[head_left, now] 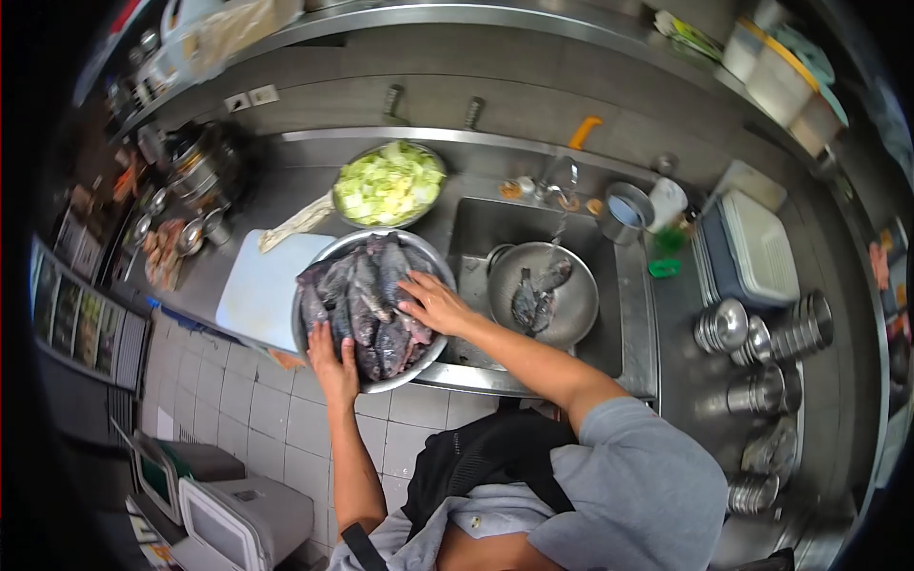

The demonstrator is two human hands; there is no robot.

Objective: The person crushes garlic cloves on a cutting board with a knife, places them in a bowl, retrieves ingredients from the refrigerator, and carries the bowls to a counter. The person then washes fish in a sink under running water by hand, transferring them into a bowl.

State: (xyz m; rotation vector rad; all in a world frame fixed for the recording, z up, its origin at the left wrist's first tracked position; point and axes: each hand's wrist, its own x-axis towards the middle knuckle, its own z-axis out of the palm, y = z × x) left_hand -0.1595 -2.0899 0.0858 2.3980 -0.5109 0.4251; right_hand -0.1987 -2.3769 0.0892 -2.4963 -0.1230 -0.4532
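Observation:
A large metal bowl (383, 387), heaped with dark whole fish (364, 290), stands between the cutting board and the sink. My left hand (334, 369) lies at the bowl's near side, fingers stretched over the rim onto the fish. On the right side of the pile rests my right hand (436, 306), its fingers spread and pressing on the fish. Neither hand is closed around a fish. To the right, a round metal pan (578, 319) sits in the sink with a few more dark fish (530, 303), under a stream of water (559, 226).
Chopped cabbage (386, 186) fills a bowl behind the fish. A white cutting board (262, 285) lies left, with a cloth (297, 224) near it. The sink (609, 352) has a faucet (562, 181) behind it. Stacked trays (762, 247) and metal cups (757, 388) line the right counter.

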